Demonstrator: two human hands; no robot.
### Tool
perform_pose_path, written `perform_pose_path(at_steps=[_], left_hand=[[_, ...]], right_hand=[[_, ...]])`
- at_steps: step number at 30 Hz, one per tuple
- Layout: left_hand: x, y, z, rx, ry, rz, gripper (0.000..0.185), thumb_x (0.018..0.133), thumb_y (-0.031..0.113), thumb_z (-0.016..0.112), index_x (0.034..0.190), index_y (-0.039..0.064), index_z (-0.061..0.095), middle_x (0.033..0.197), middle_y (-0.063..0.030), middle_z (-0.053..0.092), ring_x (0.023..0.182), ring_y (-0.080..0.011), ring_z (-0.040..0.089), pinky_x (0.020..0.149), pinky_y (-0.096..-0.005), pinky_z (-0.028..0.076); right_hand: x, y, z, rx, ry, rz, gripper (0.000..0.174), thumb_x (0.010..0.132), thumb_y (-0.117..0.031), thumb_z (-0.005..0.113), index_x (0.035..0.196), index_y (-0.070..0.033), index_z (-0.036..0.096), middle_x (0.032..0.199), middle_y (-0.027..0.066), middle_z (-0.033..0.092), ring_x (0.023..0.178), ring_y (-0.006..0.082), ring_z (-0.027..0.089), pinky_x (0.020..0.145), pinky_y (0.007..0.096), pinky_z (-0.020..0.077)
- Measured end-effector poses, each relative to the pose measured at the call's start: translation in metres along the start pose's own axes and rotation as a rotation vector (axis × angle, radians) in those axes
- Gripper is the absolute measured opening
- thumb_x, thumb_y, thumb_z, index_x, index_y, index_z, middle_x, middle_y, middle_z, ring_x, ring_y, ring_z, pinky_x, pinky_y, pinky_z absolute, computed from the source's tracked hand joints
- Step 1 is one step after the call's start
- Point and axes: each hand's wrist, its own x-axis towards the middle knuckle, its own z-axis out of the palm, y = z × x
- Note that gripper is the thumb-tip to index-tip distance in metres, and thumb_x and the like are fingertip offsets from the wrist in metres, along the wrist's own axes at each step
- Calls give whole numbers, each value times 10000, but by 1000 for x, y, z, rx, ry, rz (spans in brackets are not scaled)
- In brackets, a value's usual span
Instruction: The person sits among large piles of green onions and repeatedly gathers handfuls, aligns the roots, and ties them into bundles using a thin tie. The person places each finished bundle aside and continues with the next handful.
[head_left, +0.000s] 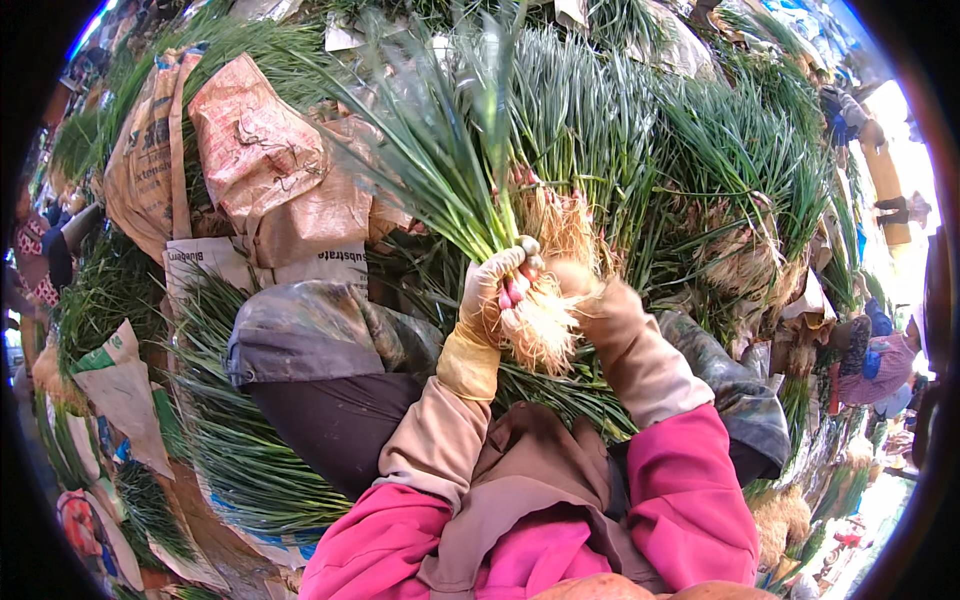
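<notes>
My left hand (491, 289), in a pale dirty glove with a yellowish cuff, is closed around a small bunch of green onion-like plants (480, 217). The long leaves point up and away, blurred at the tips. Pinkish bulbs and a tuft of pale roots (544, 322) hang below the fist towards me. My right hand (574, 289), blurred, is just right of the bulbs and roots; its fingers cannot be made out. Directly beyond it stands a thick row of similar plants (570, 127) with stringy roots. Loose green leaves lie between my legs.
Woven sacks (255, 142) and a printed bag (146, 157) lie at the upper left. A large heap of green leaves (255, 457) rests at the lower left. More rooted bundles (739, 255) are on the right. Other people sit at the far right, one in a checked top (877, 371).
</notes>
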Motion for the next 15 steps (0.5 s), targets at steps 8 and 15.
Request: perform_pose_path(at_steps=[8,15], left_hand=[[24,-22,-38,-21,142,-133,275,861,104,503,1119,13,479,708,-100,590,428,-99,478,344,-164,330],[17,-17,-16,-75,74,-193,288,811,26,547,1088,6,471,862,-154,607,609,-159,550,479,-207,453]], right_hand=[[72,-54,-48,-489,459,154,217,812,-252,596,1003,-151,609,822,120,587,823,271,582,755,366,464],[22,5,-108,888,497,-283,71,766,-66,620,800,-3,616,753,90,615,623,145,560,613,261,487]])
